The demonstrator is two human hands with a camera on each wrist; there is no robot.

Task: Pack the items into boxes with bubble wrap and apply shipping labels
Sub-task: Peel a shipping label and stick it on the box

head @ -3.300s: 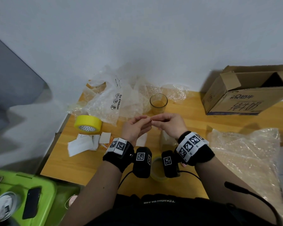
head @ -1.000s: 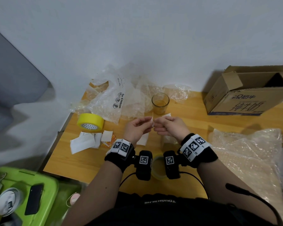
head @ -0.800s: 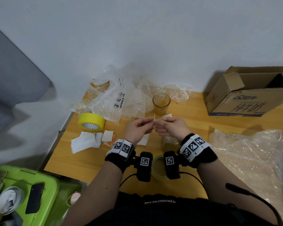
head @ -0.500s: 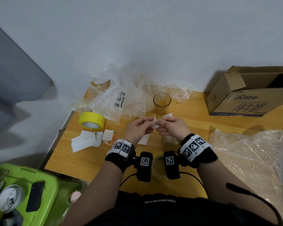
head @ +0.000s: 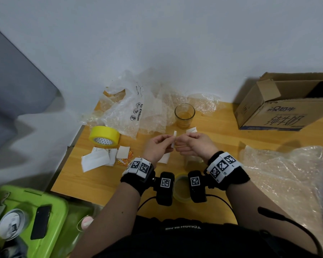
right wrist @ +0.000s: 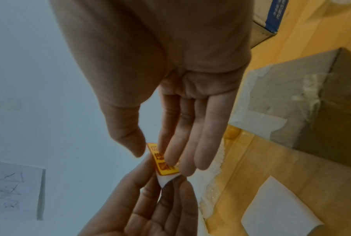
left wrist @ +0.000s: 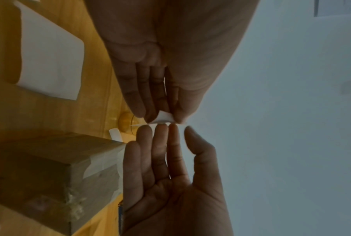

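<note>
— Since a few seconds ago, what has shifted?

— Both hands have lifted a little toward twelve o'clock, and a white strip now stands up between the fingertips where none showed.

— Start near. What lies closest?

— At six o'clock, between the wrists, a clear tape roll on the table. Above it the left hand and right hand meet fingertip to fingertip.

— And each grip?

— Narrow, both. The left pinches the white backing paper; the right pinches the orange warning sticker against its thumb. I judge the sticker is being peeled.

— Where does the sticker lie from the hands?

— Right between them, long axis roughly upright, running six to twelve. The right hand carries it, so that hand looks nearer to placing it.

— On what?

— Likely the taped small box, just under the right hand.

— Farther out?

— Yellow tape at ten o'clock, a glass at twelve, bubble wrap behind, an open carton at two.
</note>
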